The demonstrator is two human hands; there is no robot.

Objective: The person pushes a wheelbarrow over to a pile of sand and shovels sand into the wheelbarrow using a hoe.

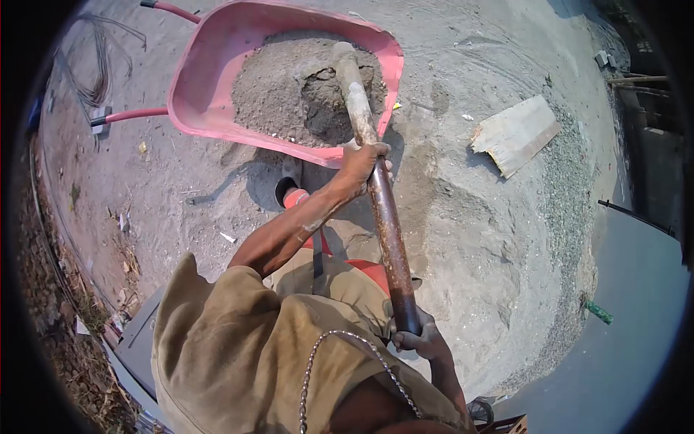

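My left hand (361, 166) is closed around the middle of a long, thick tool handle (386, 224), brown and worn with a pale crusted upper part. My right hand (423, 338) grips the dark lower end of the same handle, close to my body. The far end of the handle reaches over a pile of grey-brown sand (267, 83) in a pink wheelbarrow (210, 72). Damp, darker, broken sand shows beside that end. I cannot make out the tool's head there.
A broken pale board (517, 134) lies on the sandy ground to the right, beside a strip of gravel (571, 210). Coiled wire (97, 79) is at upper left, near the wheelbarrow's handles. A green bottle-like item (599, 312) lies at lower right, by a smooth grey surface (636, 347).
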